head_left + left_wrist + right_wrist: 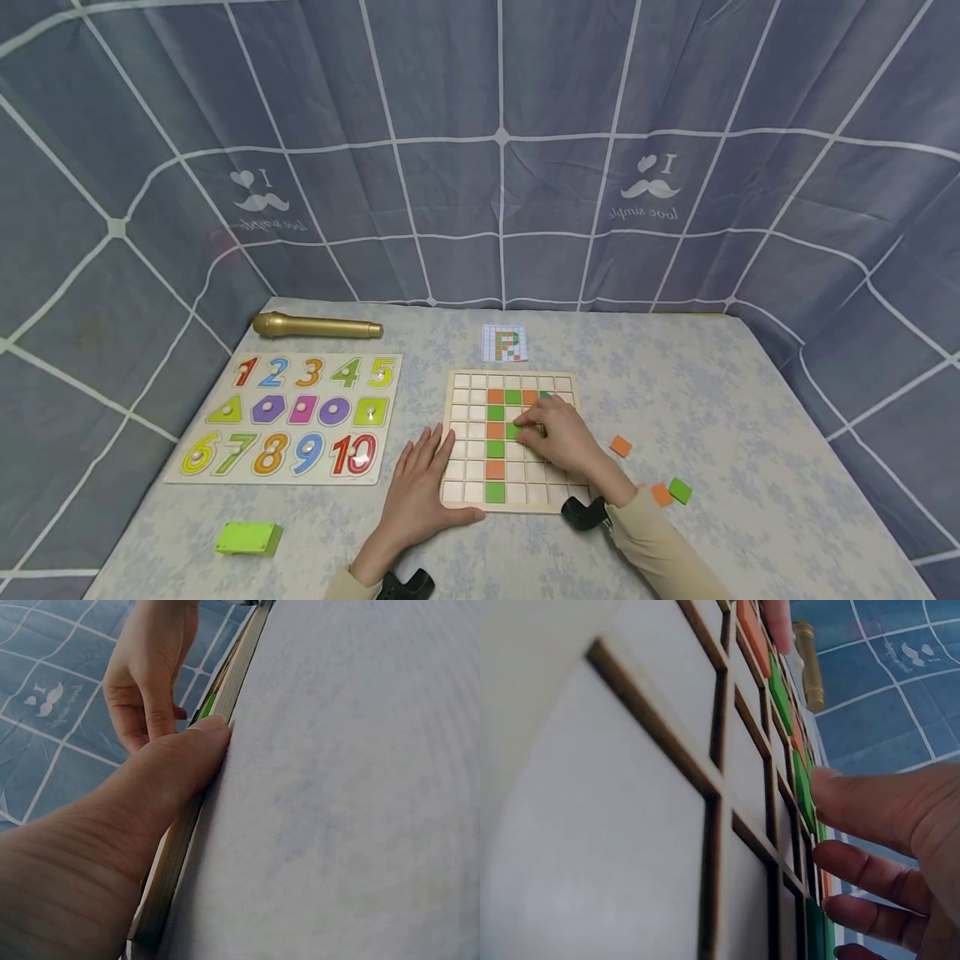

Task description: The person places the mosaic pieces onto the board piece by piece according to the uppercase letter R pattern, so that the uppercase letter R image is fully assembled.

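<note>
A wooden grid board lies on the table, with orange and green square tiles set in some cells. They form a column and a row along the top. Over the board's right half is my right hand, its thumb touching a green tile in a cell beside the column. The other fingers are bent slightly, apart from that tile. My left hand rests spread at the board's lower left corner, thumb along the near edge. Part of the top row is hidden under the right hand.
Loose tiles lie right of the board: an orange tile, another orange tile and a green tile. Behind stands a small pattern card. Leftward are a number puzzle, a gold microphone and a green block.
</note>
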`<state>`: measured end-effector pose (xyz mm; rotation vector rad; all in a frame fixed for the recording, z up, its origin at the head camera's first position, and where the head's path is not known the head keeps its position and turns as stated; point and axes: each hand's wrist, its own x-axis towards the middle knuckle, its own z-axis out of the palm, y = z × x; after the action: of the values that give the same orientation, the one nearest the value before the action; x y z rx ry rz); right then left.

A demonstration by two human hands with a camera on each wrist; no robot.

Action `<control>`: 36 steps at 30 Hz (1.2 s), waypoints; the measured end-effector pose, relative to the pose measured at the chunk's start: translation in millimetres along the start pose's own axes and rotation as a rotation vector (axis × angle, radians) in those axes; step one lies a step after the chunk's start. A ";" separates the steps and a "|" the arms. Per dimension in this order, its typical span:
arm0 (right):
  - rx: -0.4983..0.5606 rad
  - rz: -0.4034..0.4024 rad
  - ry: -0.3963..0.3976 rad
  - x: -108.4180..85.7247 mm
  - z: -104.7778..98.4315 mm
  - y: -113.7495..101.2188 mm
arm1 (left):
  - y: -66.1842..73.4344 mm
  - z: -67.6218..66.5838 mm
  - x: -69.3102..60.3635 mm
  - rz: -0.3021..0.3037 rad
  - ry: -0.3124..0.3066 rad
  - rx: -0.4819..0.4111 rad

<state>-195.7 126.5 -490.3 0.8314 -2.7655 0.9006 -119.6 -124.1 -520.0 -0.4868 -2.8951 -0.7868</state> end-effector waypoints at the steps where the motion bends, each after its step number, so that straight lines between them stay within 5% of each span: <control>1: 0.006 0.001 0.004 -1.4 -1.0 0.7 | -0.1 0.2 -0.3 0.000 -0.001 0.001; 12: 0.027 -0.051 0.206 -16.5 -21.2 9.1 | -1.7 2.1 -0.6 -0.001 0.001 -0.002; 25: 0.006 0.070 0.366 -45.6 -46.4 28.6 | -2.7 2.2 -0.8 0.000 -0.001 -0.012; 36: -0.002 0.140 0.402 -66.5 -55.5 47.7 | -2.2 2.1 -0.4 0.013 0.007 -0.005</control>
<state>-168.3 221.5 -487.3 0.4022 -2.4900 0.9644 -120.0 -125.0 -522.9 -0.5015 -2.8814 -0.7929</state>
